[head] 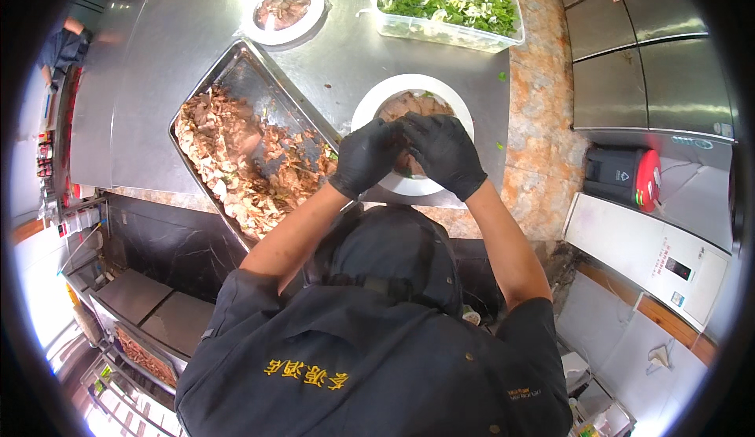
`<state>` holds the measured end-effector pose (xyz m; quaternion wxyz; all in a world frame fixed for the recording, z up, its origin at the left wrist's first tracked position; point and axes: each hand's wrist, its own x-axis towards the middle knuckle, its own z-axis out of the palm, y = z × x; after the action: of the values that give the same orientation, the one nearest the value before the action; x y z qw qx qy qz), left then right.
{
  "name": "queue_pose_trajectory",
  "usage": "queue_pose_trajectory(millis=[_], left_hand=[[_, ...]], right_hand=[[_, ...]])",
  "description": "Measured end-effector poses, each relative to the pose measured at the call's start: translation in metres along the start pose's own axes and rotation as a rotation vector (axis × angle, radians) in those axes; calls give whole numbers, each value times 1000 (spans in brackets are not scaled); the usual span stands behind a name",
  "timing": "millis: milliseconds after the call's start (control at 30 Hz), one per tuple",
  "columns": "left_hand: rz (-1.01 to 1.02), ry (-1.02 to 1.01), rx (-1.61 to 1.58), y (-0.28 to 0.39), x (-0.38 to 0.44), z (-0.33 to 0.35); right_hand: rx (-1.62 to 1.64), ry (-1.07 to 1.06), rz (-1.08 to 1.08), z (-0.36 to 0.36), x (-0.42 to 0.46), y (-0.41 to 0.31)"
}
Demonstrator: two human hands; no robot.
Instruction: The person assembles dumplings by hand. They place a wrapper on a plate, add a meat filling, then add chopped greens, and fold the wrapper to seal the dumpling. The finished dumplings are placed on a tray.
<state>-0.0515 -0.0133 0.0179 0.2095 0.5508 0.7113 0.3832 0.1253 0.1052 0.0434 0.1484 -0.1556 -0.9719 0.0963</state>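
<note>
Both my hands wear black gloves and meet over a white round plate (367, 102) near the steel counter's front edge. Sliced brown meat (413, 105) with bits of green lies on it. My left hand (368, 153) reaches over the plate's left part, fingers bent down to the meat. From the right, my right hand (442, 151) covers the meat too, its fingertips touching or nearly touching the left ones. Whether either hand grips a slice is hidden beneath the fingers. Left of the plate, a steel tray (295, 92) holds a heap of sliced meat (227, 160), partly behind my left forearm.
A clear plastic tub (448, 33) of chopped greens stands at the back right. Another white plate (318, 9) with meat is at the back. Steel cabinets (610, 77) and a black bin with a red lid (647, 180) are at right. A co-worker's arm (75, 27) shows far left.
</note>
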Motion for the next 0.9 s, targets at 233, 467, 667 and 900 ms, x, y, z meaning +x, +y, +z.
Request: queue_pose_trajectory(millis=[233,467,667,900], left_hand=[[-26,40,-39,-1,-2,5],[44,80,-59,-5,-3,7],[-372,147,-234,-43,-53,-43],[-906,-240,-253,-151,-190,-104]], right_hand=[[163,137,65,13,-25,12],[230,205,104,12,-18,16],[148,67,28,5,-3,1],[59,83,37,-9,6,-40]])
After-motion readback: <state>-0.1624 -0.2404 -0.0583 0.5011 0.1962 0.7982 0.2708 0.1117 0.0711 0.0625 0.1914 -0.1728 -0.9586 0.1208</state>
